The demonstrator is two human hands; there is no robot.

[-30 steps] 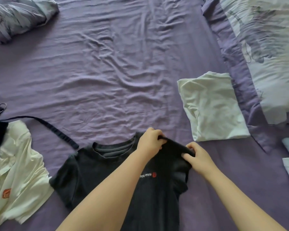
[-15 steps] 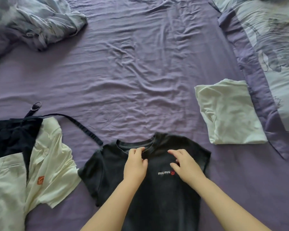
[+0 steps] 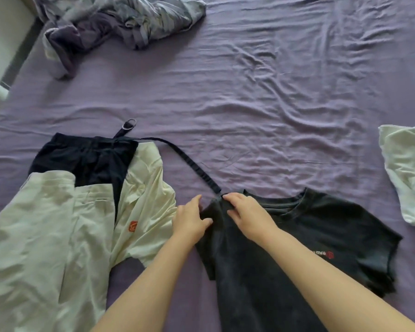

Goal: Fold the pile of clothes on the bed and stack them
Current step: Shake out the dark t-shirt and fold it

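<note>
Purple wrinkled bedsheet [image 3: 249, 97]; crumpled blanket [image 3: 120, 17] at far corner.

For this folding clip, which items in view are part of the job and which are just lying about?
Part of the job:
black T-shirt, gripped at its sleeve by the left hand and right hand
cream shirt
dark garment with strap
folded white garment

Lying about:
crumpled bedding
purple sheet
</note>
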